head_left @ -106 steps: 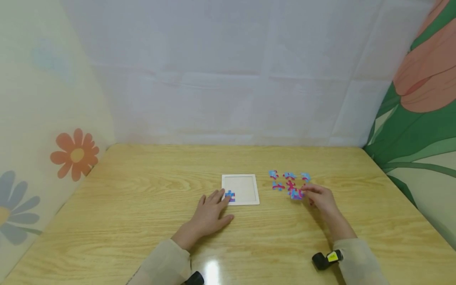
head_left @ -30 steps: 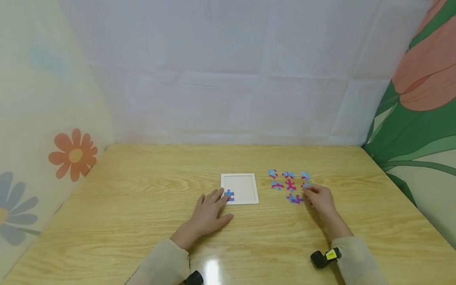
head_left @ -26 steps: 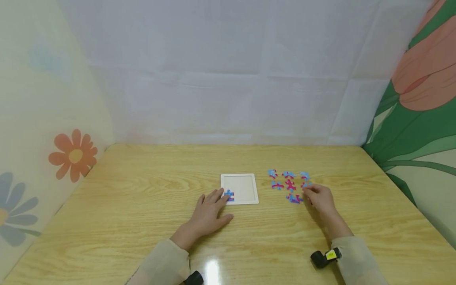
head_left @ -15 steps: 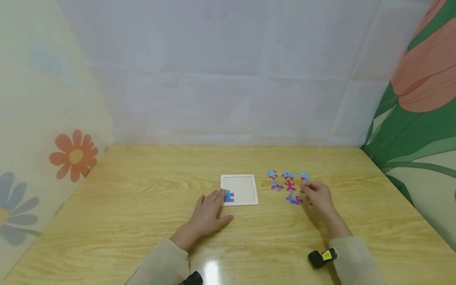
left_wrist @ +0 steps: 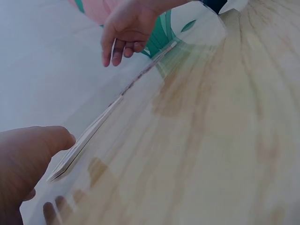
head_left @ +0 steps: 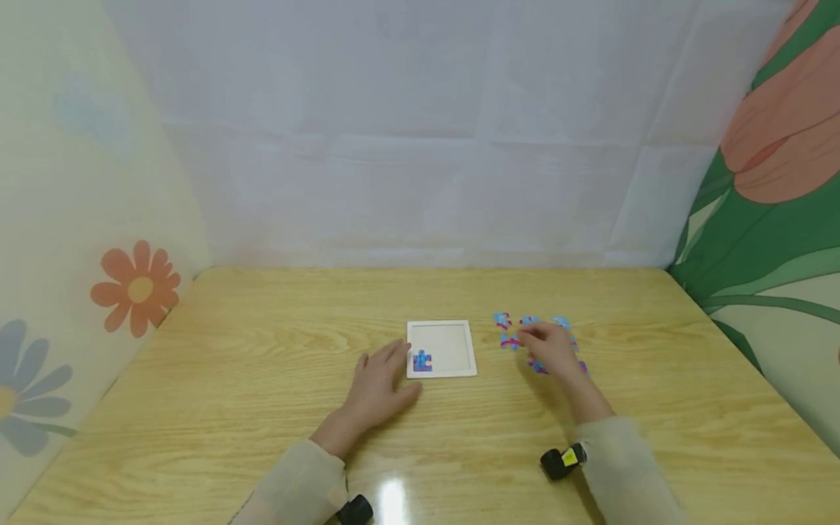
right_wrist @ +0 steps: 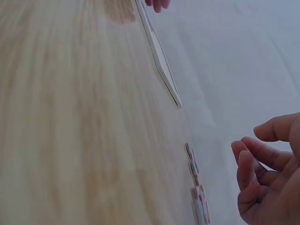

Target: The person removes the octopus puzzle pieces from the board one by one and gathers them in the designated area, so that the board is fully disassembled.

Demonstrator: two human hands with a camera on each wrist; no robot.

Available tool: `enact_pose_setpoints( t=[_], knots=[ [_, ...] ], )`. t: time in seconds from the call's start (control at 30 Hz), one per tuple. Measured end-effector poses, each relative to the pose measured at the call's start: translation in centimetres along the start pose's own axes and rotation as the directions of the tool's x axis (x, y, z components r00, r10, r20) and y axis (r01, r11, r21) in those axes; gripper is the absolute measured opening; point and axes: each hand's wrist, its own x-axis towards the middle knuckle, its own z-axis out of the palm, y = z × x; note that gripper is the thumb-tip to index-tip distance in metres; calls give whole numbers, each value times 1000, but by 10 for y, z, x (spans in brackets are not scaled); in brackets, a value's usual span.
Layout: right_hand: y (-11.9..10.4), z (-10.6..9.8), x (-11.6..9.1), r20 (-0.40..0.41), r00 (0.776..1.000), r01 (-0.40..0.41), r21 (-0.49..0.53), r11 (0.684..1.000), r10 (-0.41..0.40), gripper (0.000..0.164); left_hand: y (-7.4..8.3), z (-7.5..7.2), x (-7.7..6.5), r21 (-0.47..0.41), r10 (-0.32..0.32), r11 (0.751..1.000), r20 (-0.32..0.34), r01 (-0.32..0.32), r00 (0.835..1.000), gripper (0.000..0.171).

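A square white puzzle tray lies mid-table, one blue and purple jigsaw piece in its near left corner. My left hand is spread at the tray's left edge, holding nothing. To the right of the tray lie several loose jigsaw pieces, blue and pink. Over them hovers my right hand, covering some of the group. In the right wrist view a gap shows between thumb and fingers of that hand, with nothing in it.
The wooden table reaches back to a white cloth. Painted walls with flowers stand on the left and right. A black wrist camera sits at the right sleeve, another at the left.
My right hand has moved left from the right end of the loose pieces, uncovering pieces there. The left hand has drawn back off the piece in the tray to the tray's edge.
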Motion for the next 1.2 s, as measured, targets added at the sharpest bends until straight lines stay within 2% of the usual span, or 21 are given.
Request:
enact_pose_setpoints(
  t=[0.27,0.43,0.53,0.67,0.8,0.97,1.2],
  knots=[
    [-10,27,6,28,996,79,21,997,-79,15,1,-3,0,69,-42,997,-9,42,999,55],
    [-19,45,6,85,986,146,-36,989,-142,14,-1,-3,0,98,-64,993,3,63,998,51],
    [-23,57,5,142,975,172,-3,985,-170,14,-3,-3,0,110,-73,991,25,70,997,51],
    [-26,73,4,208,966,144,65,987,-154,15,-4,-2,0,128,-96,988,48,89,994,51],
    [-29,85,1,241,960,121,105,987,-144,18,-4,-1,0,145,-116,984,64,105,991,50],
    [-27,95,0,256,956,105,152,983,-141,21,-4,-2,-1,163,-125,981,86,110,988,48],
    [-22,102,-1,248,963,69,141,988,-103,19,-3,-2,-1,198,-137,974,126,111,983,46]
  ],
)
